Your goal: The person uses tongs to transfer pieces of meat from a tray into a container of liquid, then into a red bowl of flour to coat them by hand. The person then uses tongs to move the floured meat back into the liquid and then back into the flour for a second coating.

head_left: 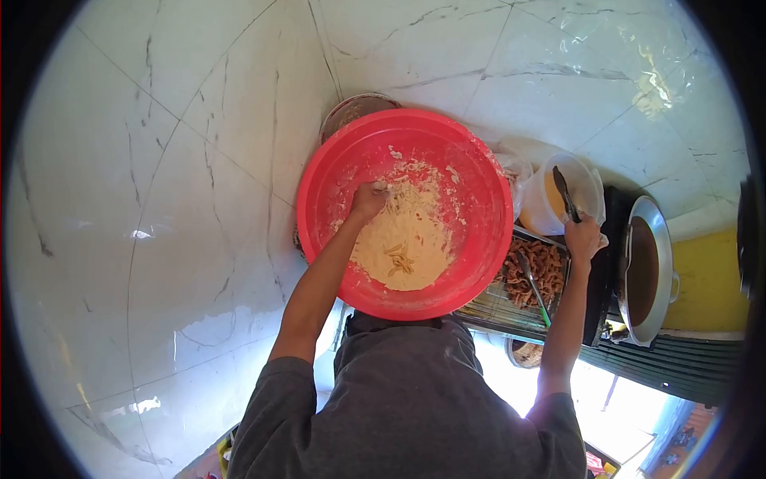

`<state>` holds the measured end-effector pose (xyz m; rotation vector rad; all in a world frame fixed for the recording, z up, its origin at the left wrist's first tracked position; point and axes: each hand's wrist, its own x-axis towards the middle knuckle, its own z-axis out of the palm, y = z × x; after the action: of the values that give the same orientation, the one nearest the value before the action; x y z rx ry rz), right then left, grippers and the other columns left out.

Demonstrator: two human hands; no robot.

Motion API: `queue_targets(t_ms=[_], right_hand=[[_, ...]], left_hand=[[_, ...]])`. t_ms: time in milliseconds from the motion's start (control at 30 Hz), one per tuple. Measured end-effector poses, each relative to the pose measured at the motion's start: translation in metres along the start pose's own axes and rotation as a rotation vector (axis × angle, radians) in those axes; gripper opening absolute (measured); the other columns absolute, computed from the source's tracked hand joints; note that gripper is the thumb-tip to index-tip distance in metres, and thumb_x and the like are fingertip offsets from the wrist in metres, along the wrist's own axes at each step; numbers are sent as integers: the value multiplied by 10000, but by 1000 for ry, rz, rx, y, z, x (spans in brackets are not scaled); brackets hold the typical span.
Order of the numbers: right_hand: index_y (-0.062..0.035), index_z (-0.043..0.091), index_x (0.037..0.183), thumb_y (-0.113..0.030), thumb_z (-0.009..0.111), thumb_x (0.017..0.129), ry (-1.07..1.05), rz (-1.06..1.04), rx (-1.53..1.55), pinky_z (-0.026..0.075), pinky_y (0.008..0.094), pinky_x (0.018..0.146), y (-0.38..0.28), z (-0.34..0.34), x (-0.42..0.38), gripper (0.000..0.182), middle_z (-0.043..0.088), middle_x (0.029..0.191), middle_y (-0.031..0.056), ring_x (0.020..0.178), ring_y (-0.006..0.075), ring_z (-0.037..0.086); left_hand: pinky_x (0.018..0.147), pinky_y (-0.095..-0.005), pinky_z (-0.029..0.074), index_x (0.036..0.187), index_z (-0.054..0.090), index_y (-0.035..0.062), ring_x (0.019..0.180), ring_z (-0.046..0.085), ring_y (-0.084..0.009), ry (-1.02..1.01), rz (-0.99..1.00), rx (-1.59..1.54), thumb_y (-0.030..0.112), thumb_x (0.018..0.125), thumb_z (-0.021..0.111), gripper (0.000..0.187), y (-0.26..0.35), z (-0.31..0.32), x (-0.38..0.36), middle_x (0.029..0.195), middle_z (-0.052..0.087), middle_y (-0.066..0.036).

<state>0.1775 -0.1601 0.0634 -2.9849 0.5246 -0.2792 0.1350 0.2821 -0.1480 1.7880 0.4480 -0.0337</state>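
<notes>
A large red basin point(487, 263) holds pale flour point(415, 231), with a few floured strips point(400, 259) lying on it. My left hand point(370, 199) is closed inside the basin, above the flour's upper left part; what it may hold is too small to make out. To the right, my right hand point(584, 238) grips black-handled tongs point(565, 191), whose far part reaches over a translucent bucket point(590, 191) with yellowish contents. Below the bucket, fried brown pieces point(542, 267) lie on a wire rack, with green-tipped tongs point(533, 287) resting on them.
A wide metal pan point(664, 263) with brown liquid stands at the right, beside a yellow surface point(706, 279). A round container point(359, 108) shows behind the basin. Marble-patterned walls point(223, 160) meet behind it. A plastic bag point(515, 169) sits between basin and bucket.
</notes>
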Motion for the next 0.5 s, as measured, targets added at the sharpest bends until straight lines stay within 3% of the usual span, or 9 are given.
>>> queue_targets(t_ms=[233,333,433,500], right_hand=[[-139,690,1170,-354,691,773,43,1,38,395,504,978,5,2,-1,452,671,1079,215,1103,370,593],[-47,695,1113,-312,691,763,89,-71,-13,452,474,922,2,-3,-9,439,667,1061,244,1035,422,616],[-152,696,1164,-350,701,768,35,1,63,347,497,1003,10,7,2,443,671,1091,203,1089,366,597],[-147,699,1156,-352,701,769,45,-19,3,361,488,988,10,10,2,438,673,1091,198,1087,368,597]], left_hand=[[706,-308,518,1025,703,17,786,673,-156,-17,-62,-149,122,832,661,223,-15,-1,6,905,721,-106],[677,-295,518,1019,702,5,760,670,-161,7,-29,-9,117,846,649,213,-10,-2,1,897,718,-105],[675,-296,518,1023,697,-10,759,670,-165,-29,-9,-39,119,851,651,220,-6,-4,2,902,719,-105],[679,-295,517,1011,697,-15,764,668,-163,-43,-65,-113,122,848,660,217,-4,-5,1,891,719,-103]])
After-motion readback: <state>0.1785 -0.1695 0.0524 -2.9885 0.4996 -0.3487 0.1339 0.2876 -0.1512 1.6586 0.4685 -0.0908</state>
